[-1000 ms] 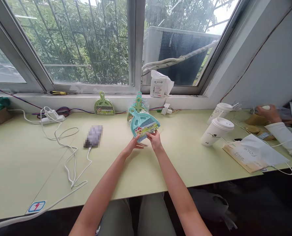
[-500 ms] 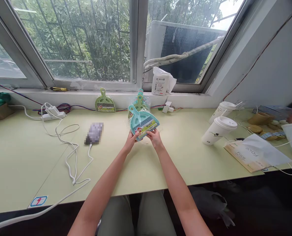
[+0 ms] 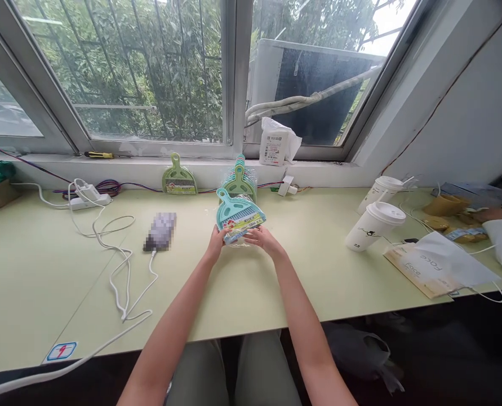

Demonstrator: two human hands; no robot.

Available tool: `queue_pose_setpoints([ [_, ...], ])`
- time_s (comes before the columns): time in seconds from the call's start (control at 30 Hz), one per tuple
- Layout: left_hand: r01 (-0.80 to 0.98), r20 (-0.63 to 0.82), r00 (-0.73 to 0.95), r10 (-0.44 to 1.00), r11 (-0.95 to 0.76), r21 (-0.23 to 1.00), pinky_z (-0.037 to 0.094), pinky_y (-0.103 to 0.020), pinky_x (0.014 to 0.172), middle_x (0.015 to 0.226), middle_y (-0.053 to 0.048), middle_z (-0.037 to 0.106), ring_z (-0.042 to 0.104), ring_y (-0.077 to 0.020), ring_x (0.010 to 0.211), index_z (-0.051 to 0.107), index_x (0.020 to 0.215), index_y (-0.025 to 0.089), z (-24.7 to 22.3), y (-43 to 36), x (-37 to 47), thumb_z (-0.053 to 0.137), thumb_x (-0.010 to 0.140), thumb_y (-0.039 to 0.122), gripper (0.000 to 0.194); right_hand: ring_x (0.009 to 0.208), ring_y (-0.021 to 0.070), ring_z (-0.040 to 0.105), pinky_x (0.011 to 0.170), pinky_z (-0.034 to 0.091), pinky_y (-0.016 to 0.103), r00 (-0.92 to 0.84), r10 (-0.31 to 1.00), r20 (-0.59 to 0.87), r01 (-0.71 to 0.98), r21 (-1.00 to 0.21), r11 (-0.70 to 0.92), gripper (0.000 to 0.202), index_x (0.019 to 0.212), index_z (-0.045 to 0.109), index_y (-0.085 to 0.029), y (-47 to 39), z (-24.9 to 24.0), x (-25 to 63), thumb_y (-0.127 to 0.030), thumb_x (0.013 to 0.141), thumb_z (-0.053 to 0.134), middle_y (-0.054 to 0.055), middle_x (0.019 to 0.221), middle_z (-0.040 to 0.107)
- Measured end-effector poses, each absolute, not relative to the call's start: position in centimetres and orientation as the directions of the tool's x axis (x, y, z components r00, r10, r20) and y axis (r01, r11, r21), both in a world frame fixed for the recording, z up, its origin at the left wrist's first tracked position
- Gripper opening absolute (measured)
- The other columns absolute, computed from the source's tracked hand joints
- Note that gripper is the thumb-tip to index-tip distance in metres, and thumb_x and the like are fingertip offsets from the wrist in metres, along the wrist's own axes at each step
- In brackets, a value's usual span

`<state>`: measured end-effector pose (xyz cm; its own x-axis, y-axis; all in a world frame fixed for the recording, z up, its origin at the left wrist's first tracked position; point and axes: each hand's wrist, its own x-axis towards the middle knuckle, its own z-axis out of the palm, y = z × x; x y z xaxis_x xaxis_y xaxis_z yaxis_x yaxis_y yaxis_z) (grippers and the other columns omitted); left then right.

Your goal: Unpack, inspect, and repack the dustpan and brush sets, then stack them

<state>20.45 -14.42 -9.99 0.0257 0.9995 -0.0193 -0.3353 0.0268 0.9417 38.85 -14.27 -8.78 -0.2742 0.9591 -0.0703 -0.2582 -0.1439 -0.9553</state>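
Observation:
A light-blue mini dustpan-and-brush set (image 3: 239, 217) in clear wrapping, with a yellow printed label, is tilted above the table with its handle up and to the left. My left hand (image 3: 217, 243) grips its lower left corner, thumb in front. At the lower right edge, my right hand (image 3: 268, 241) has its fingers closed on the packaging; some fingertips are hidden behind it. Just beyond stands a row of wrapped dustpan sets (image 3: 239, 183), a green one foremost. Another green dustpan set (image 3: 178, 179) leans against the wall below the window, left of the row.
A blurred phone-like object (image 3: 160, 231) lies left on a white cable (image 3: 126, 282). A power strip (image 3: 90, 198) sits behind it. Two lidded paper cups (image 3: 373, 228) and a tissue pack (image 3: 439, 265) occupy the right. A small wrapped box (image 3: 275, 145) rests on the sill.
The blue dustpan set has shifted slightly left and lower in view. My right hand has changed its hold, its fingers now stretching along the lower edge. My left hand keeps its grip.

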Motion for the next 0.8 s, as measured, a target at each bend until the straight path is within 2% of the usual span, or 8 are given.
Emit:
queue_pose_setpoints([
  [0.07, -0.373, -0.055, 0.031, 0.998, 0.063, 0.926, 0.06, -0.035, 0.066, 0.116, -0.01, 0.062, 0.067, -0.0226, 0.087, 0.045, 0.119, 0.018, -9.9, -14.1, 19.7, 0.061, 0.074, 0.025, 0.049, 0.084, 0.023, 0.07, 0.085, 0.055, 0.045, -0.326, 0.939, -0.111, -0.073, -0.987, -0.142, 0.033, 0.101, 0.063, -0.018, -14.3, -8.5, 40.6, -0.032, 0.071, 0.071, 0.009, 0.1, 0.07],
  [0.13, -0.412, -0.079, 0.003, 0.997, 0.073, 0.908, 0.06, -0.034, 0.065, 0.114, -0.01, 0.064, 0.068, -0.0222, 0.087, 0.045, 0.119, 0.018, -9.8, -13.8, 19.0, 0.059, 0.072, 0.021, 0.049, 0.083, 0.0238, 0.068, 0.083, 0.055, 0.046, -0.24, 0.97, -0.048, 0.054, -0.998, -0.036, 0.032, 0.101, 0.066, -0.018, -14.2, -8.5, 41.8, -0.029, 0.071, 0.069, 0.009, 0.096, 0.07],
  [0.27, -0.455, -0.162, -0.098, 0.982, 0.1, 0.885, 0.061, -0.032, 0.066, 0.112, -0.009, 0.066, 0.067, -0.0214, 0.09, 0.047, 0.119, 0.018, -10.2, -13.2, 17.8, 0.056, 0.072, 0.017, 0.048, 0.123, 0.0278, 0.048, 0.1, 0.044, 0.048, -0.042, 0.938, 0.345, 0.217, -0.913, 0.346, 0.056, 0.113, 0.064, -0.031, -13.9, -8.8, 42.1, -0.012, 0.061, 0.069, 0.002, 0.13, 0.056],
  [0.37, -0.454, -0.219, -0.069, 0.973, 0.165, 0.875, 0.061, -0.031, 0.064, 0.109, -0.012, 0.067, 0.068, -0.0235, 0.09, 0.049, 0.119, 0.015, -10.5, -13.0, 17.0, 0.058, 0.071, 0.016, 0.048, 0.136, 0.0277, 0.03, 0.113, 0.025, 0.05, -0.1, 0.886, 0.452, 0.3, -0.836, 0.46, 0.064, 0.114, 0.064, -0.038, -13.8, -8.9, 41.1, -0.008, 0.058, 0.071, -0.005, 0.141, 0.046],
  [0.43, -0.433, -0.225, 0.021, 0.974, 0.212, 0.876, 0.061, -0.03, 0.062, 0.108, -0.014, 0.067, 0.069, -0.0252, 0.088, 0.051, 0.116, 0.011, -10.8, -13.0, 16.6, 0.059, 0.072, 0.016, 0.046, 0.136, 0.0266, 0.032, 0.115, 0.019, 0.051, -0.116, 0.883, 0.454, 0.285, -0.837, 0.468, 0.045, 0.102, 0.069, -0.039, -13.6, -9.1, 40.5, -0.015, 0.065, 0.073, -0.007, 0.135, 0.052],
  [0.53, -0.367, -0.219, 0.182, 0.959, 0.273, 0.889, 0.06, -0.03, 0.059, 0.107, -0.017, 0.067, 0.07, -0.0265, 0.082, 0.055, 0.113, 0.009, -10.9, -13.2, 16.4, 0.061, 0.074, 0.02, 0.04, 0.128, 0.0249, 0.042, 0.114, 0.022, 0.049, -0.068, 0.894, 0.442, 0.189, -0.875, 0.447, 0.011, 0.08, 0.073, -0.038, -13.3, -9.5, 40.0, -0.028, 0.075, 0.07, -0.005, 0.116, 0.065],
  [0.7, -0.286, -0.217, 0.317, 0.923, 0.311, 0.906, 0.061, -0.029, 0.061, 0.11, -0.017, 0.066, 0.07, -0.0209, 0.075, 0.059, 0.109, 0.01, -10.8, -13.8, 16.7, 0.066, 0.075, 0.021, 0.036, 0.111, 0.0241, 0.051, 0.108, 0.031, 0.044, 0.035, 0.93, 0.366, 0.149, -0.922, 0.357, 0.001, 0.072, 0.073, -0.036, -12.6, -10.9, 40.3, -0.034, 0.072, 0.074, -0.001, 0.089, 0.071],
  [0.8, -0.239, -0.196, 0.39, 0.9, 0.305, 0.922, 0.061, -0.03, 0.062, 0.112, -0.015, 0.065, 0.069, -0.0183, 0.068, 0.056, 0.113, 0.012, -10.6, -14.2, 16.9, 0.071, 0.074, 0.024, 0.044, 0.109, 0.025, 0.048, 0.109, 0.03, 0.047, 0.062, 0.935, 0.348, 0.225, -0.918, 0.327, 0.002, 0.069, 0.073, -0.034, -12.2, -11.8, 40.4, -0.036, 0.07, 0.074, 0.0, 0.093, 0.069],
])
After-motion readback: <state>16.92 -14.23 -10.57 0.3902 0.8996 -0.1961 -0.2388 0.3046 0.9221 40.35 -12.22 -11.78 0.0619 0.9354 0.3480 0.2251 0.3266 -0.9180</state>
